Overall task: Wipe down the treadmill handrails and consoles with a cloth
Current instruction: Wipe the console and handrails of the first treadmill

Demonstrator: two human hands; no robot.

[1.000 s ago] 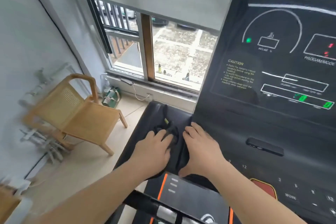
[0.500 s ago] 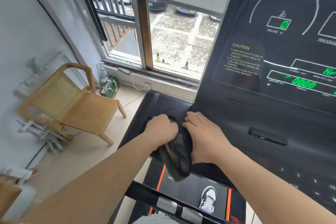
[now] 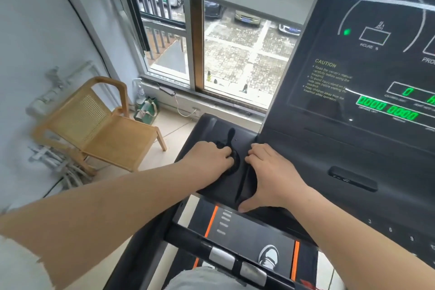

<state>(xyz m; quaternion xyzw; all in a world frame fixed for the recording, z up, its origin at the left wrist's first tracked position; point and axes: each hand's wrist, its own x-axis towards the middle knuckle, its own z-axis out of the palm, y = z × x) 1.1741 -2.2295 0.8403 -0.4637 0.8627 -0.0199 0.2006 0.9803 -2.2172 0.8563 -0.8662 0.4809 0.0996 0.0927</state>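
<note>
Console tray: left hand and right hand upon it.
Left fingers curl round what appears a dark cloth; right lies flat, thumb spread.

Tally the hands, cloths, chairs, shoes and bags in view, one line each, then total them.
hands: 2 (left hand, right hand)
cloth: 1
chair: 1
shoe: 1
bag: 1
total: 6
</note>
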